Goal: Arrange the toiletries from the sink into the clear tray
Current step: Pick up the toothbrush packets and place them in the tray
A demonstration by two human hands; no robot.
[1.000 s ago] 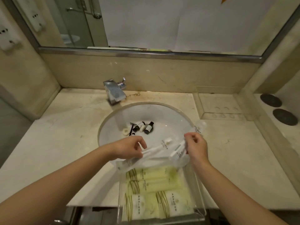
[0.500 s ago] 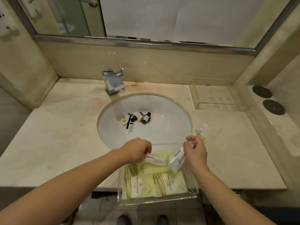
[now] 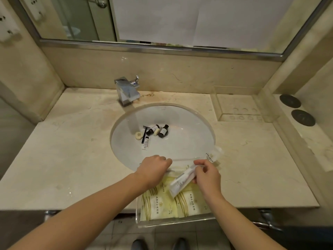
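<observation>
A clear tray [image 3: 173, 225] juts over the counter's front edge, holding several pale yellow sachets [image 3: 158, 204]. Over the tray's far end my right hand [image 3: 207, 175] grips a white wrapped packet [image 3: 180, 183], tilted down to the left. My left hand [image 3: 153, 167] is closed on the other end of a thin clear-wrapped item at the tray's far left corner. A clear-wrapped packet [image 3: 213, 154] lies on the counter just beyond my right hand. In the sink [image 3: 189, 123] lie two dark bottles [image 3: 163, 131], a round soap [image 3: 138, 135], a black razor [image 3: 144, 133] and a small white tube [image 3: 145, 143].
A chrome faucet [image 3: 127, 91] stands behind the basin. A second clear tray [image 3: 239, 109] sits at the back right of the marble counter, with two dark round coasters [image 3: 296, 109] on the right ledge. A mirror runs along the back wall. Shoes show on the floor below.
Both hands have come down and toward me with the wrapped items, from over the sink's front rim to the tray's far end. The camera has tilted, showing more of the counter.
</observation>
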